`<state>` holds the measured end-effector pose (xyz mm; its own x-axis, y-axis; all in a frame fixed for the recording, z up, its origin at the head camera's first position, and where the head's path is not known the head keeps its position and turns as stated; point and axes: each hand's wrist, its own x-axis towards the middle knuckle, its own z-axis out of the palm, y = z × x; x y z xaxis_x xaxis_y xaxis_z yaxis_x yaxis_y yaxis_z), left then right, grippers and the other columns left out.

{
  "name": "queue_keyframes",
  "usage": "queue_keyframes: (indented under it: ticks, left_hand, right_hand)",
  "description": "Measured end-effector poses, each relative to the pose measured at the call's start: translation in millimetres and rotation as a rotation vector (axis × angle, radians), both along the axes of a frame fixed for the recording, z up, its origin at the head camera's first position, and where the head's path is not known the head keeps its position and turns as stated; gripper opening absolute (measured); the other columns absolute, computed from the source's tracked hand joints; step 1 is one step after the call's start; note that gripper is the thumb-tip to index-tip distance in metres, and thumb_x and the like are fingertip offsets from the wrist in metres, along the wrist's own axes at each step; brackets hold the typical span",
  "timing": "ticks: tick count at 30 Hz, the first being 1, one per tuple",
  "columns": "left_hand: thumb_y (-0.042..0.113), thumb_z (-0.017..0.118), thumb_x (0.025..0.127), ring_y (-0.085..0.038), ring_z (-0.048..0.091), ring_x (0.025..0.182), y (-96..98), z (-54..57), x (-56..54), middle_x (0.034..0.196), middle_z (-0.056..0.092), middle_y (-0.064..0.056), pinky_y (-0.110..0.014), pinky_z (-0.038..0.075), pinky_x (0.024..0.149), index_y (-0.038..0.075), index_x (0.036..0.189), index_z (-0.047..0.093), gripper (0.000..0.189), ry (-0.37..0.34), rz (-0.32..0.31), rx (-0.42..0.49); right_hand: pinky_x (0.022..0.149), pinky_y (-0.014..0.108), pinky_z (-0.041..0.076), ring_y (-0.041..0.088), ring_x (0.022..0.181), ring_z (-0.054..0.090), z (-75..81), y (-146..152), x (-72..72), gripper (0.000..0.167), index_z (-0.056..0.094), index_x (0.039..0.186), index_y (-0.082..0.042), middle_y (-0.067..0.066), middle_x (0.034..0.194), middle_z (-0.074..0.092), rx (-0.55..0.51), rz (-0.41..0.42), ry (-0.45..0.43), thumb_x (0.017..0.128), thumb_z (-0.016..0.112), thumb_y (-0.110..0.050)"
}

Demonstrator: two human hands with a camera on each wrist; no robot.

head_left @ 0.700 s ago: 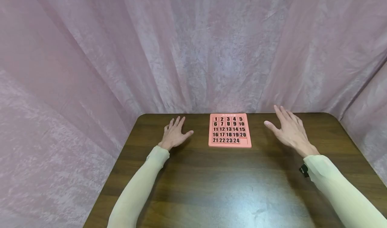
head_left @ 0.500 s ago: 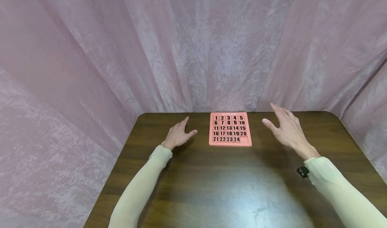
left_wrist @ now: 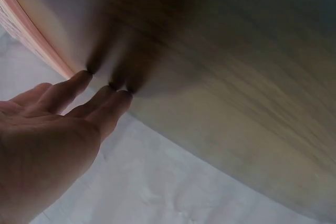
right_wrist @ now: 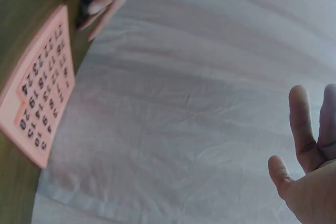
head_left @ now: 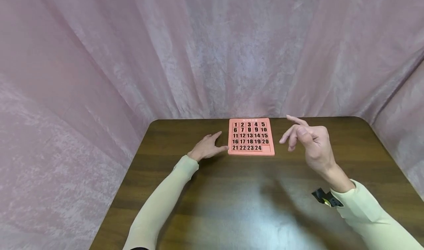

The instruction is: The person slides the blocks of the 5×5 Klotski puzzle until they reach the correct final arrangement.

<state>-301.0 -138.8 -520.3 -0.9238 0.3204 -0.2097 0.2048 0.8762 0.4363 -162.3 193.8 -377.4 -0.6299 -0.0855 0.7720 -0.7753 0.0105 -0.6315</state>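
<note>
A pink number slide puzzle (head_left: 250, 136) lies flat at the far side of the table, its tiles numbered 1 to 24 in order and one blank slot at the lower right. My left hand (head_left: 206, 148) is low beside its left edge, thumb tip right at the border and fingers extended. In the left wrist view the fingertips (left_wrist: 125, 94) reach down close to the tabletop. My right hand (head_left: 317, 145) is raised over the table to the right of the puzzle, fingers loosely bent, holding nothing. The right wrist view shows the puzzle (right_wrist: 39, 90) apart from it.
The brown wooden table (head_left: 225, 194) has rounded far corners, and a light glare shows on its middle. Pink velvet curtains (head_left: 212, 51) hang along its far edge and sides. A black strap (head_left: 326, 197) is on the right wrist.
My left hand has moved right, up to the puzzle's left edge. My right hand has turned, its fingers bending from straight to loosely curled. The puzzle sits slightly higher in view.
</note>
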Motion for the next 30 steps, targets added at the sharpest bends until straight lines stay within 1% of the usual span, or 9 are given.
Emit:
queue_keyframes:
  ticks: [3,8,11,18,21,22,25,27,30]
  left_hand:
    - [0.072,0.066,0.096,-0.040,0.028,0.169,8.9,-2.7,-2.2,0.178,0.039,-0.010,-0.064,0.033,0.131,0.024,0.174,0.031,0.098,0.003,-0.025,-0.015]
    - [0.073,0.070,0.092,-0.043,0.018,0.171,19.7,-13.0,-8.8,0.183,0.026,-0.014,-0.062,0.019,0.138,0.023,0.175,0.027,0.106,-0.014,-0.062,-0.065]
    - [0.073,0.073,0.090,-0.043,0.013,0.172,23.4,-16.6,-12.8,0.184,0.021,-0.015,-0.063,0.013,0.139,0.026,0.176,0.025,0.109,-0.021,-0.065,-0.078]
    - [0.072,0.074,0.089,-0.042,0.012,0.172,28.5,-15.1,-15.6,0.184,0.020,-0.014,-0.064,0.011,0.138,0.028,0.176,0.024,0.110,-0.006,-0.075,-0.109]
    - [0.074,0.074,0.088,-0.041,0.012,0.173,30.6,-14.9,-16.5,0.185,0.020,-0.012,-0.062,0.011,0.139,0.030,0.176,0.023,0.111,-0.003,-0.071,-0.124]
    - [0.074,0.073,0.088,-0.040,0.011,0.173,31.2,-14.9,-16.9,0.185,0.019,-0.012,-0.062,0.010,0.139,0.030,0.176,0.023,0.111,-0.001,-0.070,-0.126]
    - [0.077,0.073,0.087,-0.041,0.012,0.173,33.1,-15.5,-19.2,0.185,0.019,-0.011,-0.063,0.011,0.139,0.031,0.176,0.023,0.112,0.007,-0.078,-0.135]
    - [0.077,0.073,0.087,-0.041,0.011,0.173,34.4,-15.2,-21.1,0.185,0.019,-0.012,-0.063,0.010,0.139,0.031,0.176,0.024,0.112,0.003,-0.080,-0.128]
    - [0.076,0.075,0.086,-0.043,0.012,0.173,36.0,-14.8,-23.7,0.185,0.020,-0.013,-0.064,0.011,0.138,0.031,0.176,0.024,0.112,-0.001,-0.081,-0.125]
  right_hand:
    - [0.122,0.033,0.044,0.002,0.073,0.074,2.8,-5,2.3,0.055,0.060,0.056,-0.008,0.000,0.053,0.061,0.051,0.004,0.009,0.106,0.038,0.000]
    - [0.120,0.029,0.045,-0.001,0.073,0.073,-4.8,-8,4.0,0.053,0.057,0.055,-0.010,-0.001,0.052,0.061,0.142,-0.044,-0.032,0.103,0.036,0.004]
    - [0.120,0.027,0.046,-0.001,0.074,0.074,-9.1,-10,3.7,0.053,0.059,0.056,-0.010,0.000,0.052,0.062,0.154,-0.046,-0.057,0.102,0.037,0.005]
    - [0.115,0.025,0.047,0.000,0.077,0.076,-19.2,-14,0.3,0.051,0.070,0.063,-0.009,0.003,0.061,0.072,0.119,-0.032,-0.054,0.102,0.041,0.008]
    - [0.114,0.023,0.048,-0.003,0.080,0.076,-23.3,-14,-0.4,0.048,0.075,0.069,-0.006,0.004,0.066,0.076,0.143,-0.050,-0.073,0.102,0.043,0.008]
    - [0.113,0.021,0.049,-0.004,0.085,0.076,-24.7,-14,-0.1,0.047,0.077,0.071,-0.006,0.004,0.067,0.077,0.156,-0.066,-0.084,0.102,0.044,0.008]
    - [0.106,0.014,0.051,-0.012,0.098,0.073,-28.5,-14,1.1,0.043,0.080,0.077,-0.004,0.002,0.075,0.081,0.205,-0.118,-0.119,0.102,0.047,0.006]
    - [0.098,0.011,0.053,-0.013,0.102,0.072,-31.5,-14,1.3,0.041,0.080,0.079,-0.003,0.002,0.079,0.082,0.230,-0.138,-0.135,0.102,0.048,0.006]
    - [0.087,0.009,0.053,-0.013,0.095,0.073,-35.0,-14,-0.1,0.038,0.081,0.083,-0.002,0.007,0.081,0.082,0.258,-0.157,-0.145,0.103,0.050,0.004]
